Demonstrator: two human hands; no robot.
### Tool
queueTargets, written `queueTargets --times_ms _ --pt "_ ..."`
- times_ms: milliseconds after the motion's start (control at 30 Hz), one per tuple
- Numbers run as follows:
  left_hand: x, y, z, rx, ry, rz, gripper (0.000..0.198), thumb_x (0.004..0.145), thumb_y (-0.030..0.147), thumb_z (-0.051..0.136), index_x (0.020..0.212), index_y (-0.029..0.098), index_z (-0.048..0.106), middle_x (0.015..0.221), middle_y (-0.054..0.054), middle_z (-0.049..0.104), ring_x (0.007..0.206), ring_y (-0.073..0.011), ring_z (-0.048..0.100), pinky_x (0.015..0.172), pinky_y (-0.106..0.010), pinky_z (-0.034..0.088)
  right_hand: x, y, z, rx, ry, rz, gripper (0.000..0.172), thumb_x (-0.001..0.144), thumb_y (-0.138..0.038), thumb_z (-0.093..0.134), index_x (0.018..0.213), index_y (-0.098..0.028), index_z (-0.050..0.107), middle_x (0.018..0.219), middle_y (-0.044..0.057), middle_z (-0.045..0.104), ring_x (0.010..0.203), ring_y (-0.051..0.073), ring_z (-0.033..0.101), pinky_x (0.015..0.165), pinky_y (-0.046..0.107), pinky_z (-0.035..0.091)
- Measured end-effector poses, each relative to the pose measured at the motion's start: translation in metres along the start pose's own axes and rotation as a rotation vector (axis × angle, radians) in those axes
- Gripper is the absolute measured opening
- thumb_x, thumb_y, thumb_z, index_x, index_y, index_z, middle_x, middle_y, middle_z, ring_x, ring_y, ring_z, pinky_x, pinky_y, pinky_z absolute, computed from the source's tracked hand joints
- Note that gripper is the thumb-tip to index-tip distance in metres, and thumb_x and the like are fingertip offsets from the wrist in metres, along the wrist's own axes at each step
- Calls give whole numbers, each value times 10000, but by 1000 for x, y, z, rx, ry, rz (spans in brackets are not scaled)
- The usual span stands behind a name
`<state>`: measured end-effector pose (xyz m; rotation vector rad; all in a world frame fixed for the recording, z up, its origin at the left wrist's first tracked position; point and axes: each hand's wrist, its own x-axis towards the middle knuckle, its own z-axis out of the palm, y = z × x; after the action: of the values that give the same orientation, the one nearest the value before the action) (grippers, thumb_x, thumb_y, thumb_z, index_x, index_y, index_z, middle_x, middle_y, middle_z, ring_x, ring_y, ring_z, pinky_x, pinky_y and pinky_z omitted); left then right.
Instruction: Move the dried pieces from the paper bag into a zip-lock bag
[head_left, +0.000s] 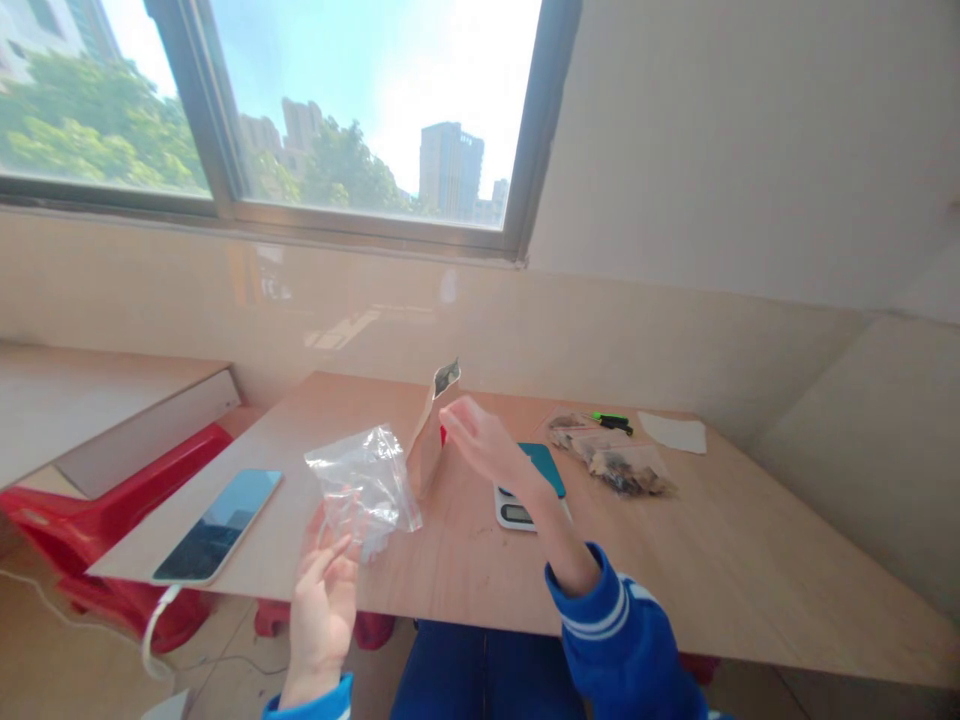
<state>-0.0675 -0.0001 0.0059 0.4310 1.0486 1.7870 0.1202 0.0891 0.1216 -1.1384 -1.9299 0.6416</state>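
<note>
The clear plastic bag (364, 490) is thin, glossy and wrinkled. The brown paper pouch (427, 450) looks matt. The worktop (697, 560) is smooth pale wood, and the phone (217, 525) has a glossy glass face.

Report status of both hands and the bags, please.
Left hand: clear plastic bag held up. Right hand: fingertips at tilted brown paper pouch, contact unclear. White digital scale beside right forearm.

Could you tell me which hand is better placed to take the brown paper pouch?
Probably the right: the right hand is free, its fingers beside the brown paper pouch, while the left hand holds the clear plastic bag.
</note>
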Motion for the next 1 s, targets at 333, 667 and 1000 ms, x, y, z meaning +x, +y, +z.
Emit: queueTargets --times_ms 333,667,1000 --pt "12 17 -23 172 -193 -33 567 660 189 788 1198 232 614 1223 -53 676 1121 -232 633 919 -260 523 -54 53 70 605 -254 294 405 705 -464 750 931 -187 561 698 -32 603 566 108 555 537 237 437" --pt "14 11 -15 385 -156 2 605 668 470 761 1188 200 611 1202 -116 659 929 -228 688 718 -260 548 -67 60 64 502 -246 247 342 749 -450 708 988 -227 609 801 10 640 700 166 624 605 295 506" --pt "77 23 -21 997 9 162 529 770 280 563 1265 93 557 1089 -177 675 899 -284 677 776 -403 537 -79 172 -71 -125 309 311 256 831 -205 444 974 -185 656 1079 107 675 1046 237 611 932 408 480"
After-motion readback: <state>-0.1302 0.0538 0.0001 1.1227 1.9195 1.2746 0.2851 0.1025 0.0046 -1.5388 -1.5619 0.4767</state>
